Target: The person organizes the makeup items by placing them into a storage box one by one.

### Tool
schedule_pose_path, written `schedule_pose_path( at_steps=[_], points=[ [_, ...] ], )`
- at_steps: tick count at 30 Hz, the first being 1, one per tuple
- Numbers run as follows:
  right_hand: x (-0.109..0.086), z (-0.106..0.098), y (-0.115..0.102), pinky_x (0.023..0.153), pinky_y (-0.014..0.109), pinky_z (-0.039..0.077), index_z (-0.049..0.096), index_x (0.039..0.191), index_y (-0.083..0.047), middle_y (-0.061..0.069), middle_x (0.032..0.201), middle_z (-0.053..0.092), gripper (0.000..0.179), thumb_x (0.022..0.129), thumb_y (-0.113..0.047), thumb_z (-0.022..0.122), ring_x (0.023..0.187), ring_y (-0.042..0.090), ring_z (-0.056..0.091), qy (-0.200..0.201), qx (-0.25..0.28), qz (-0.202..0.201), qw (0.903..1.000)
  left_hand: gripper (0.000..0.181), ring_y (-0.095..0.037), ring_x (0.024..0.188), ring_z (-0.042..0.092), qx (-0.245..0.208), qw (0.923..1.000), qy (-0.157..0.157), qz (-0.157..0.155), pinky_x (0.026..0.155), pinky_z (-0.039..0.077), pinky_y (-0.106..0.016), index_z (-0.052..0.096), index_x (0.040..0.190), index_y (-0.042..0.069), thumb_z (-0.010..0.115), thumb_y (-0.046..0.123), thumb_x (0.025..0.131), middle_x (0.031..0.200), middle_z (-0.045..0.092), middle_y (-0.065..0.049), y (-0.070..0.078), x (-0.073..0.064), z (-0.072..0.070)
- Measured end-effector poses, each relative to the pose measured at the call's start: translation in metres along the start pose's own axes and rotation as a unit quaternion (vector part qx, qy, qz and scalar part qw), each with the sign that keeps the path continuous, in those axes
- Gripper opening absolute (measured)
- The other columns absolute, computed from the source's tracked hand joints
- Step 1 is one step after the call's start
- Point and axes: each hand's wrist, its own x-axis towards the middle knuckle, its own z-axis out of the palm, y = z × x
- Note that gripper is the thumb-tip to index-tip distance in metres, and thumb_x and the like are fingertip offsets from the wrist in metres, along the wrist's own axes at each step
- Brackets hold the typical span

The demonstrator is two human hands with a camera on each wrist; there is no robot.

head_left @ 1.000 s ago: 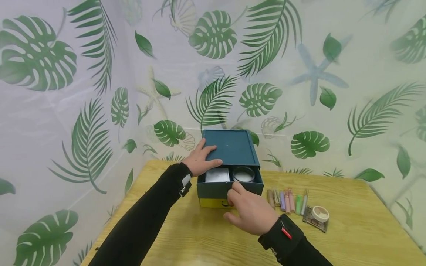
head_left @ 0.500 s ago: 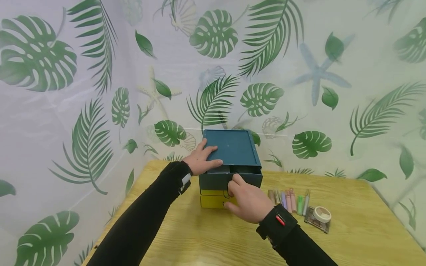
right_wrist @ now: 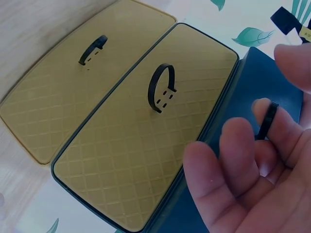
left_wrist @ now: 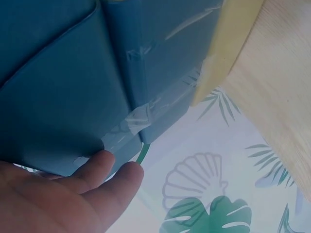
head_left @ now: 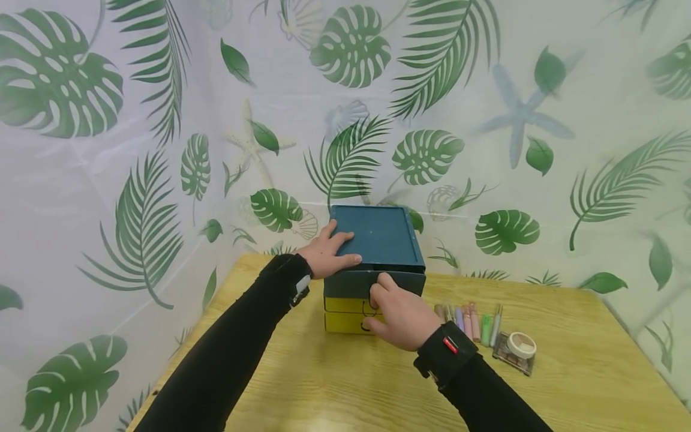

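Observation:
In the head view a small drawer box stands on the table, its dark blue top (head_left: 380,234) facing up. My left hand (head_left: 326,255) rests on the left of that top with fingers spread. The blue top drawer (head_left: 348,283) sticks out slightly, leaving a narrow dark gap under the top. At the drawer's front is my right hand (head_left: 406,315); in the right wrist view a finger is hooked in its black loop handle (right_wrist: 267,121). Beneath are two yellow drawer fronts (head_left: 341,323), each with a black loop, one seen near the middle (right_wrist: 161,87).
Right of the box lie several slim cosmetic tubes (head_left: 474,322) in a row. Beside them a round pale container (head_left: 521,345) sits on a flat clear-lidded palette (head_left: 507,359). The wood-grain table (head_left: 302,384) meets a leaf-printed backdrop (head_left: 453,198) behind.
The top drawer has slid inward with my right hand, covering the white box and round item seen inside it earlier. My left hand has stayed on the top.

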Motion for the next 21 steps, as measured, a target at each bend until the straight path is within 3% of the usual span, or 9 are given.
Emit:
schedule_pose_path(
  at_steps=[15, 21],
  points=[
    [0.011, 0.005, 0.008, 0.052, 0.026, 0.039, 0.053, 0.093, -0.008, 0.002, 0.095, 0.033, 0.028, 0.095, -0.026, 0.074, 0.060, 0.011, 0.042, 0.002, 0.008, 0.025, 0.9997, 0.072, -0.040, 0.151, 0.020, 0.000, 1.0000, 0.001, -0.007, 0.119, 0.037, -0.056, 0.029, 0.162, 0.017, 0.053, 0.051, 0.104, 0.169, -0.004, -0.017, 0.001, 0.000, 0.004],
    [0.013, 0.009, 0.009, 0.052, 0.027, 0.039, 0.053, 0.094, -0.009, 0.002, 0.095, 0.033, 0.028, 0.095, -0.027, 0.074, 0.060, 0.012, 0.043, 0.012, 0.007, 0.032, 0.9994, 0.071, -0.039, 0.151, 0.021, -0.004, 0.9998, 0.017, -0.009, 0.118, 0.038, -0.055, 0.030, 0.162, 0.018, 0.054, 0.051, 0.103, 0.169, -0.003, -0.016, -0.001, 0.001, 0.006]
  ],
)
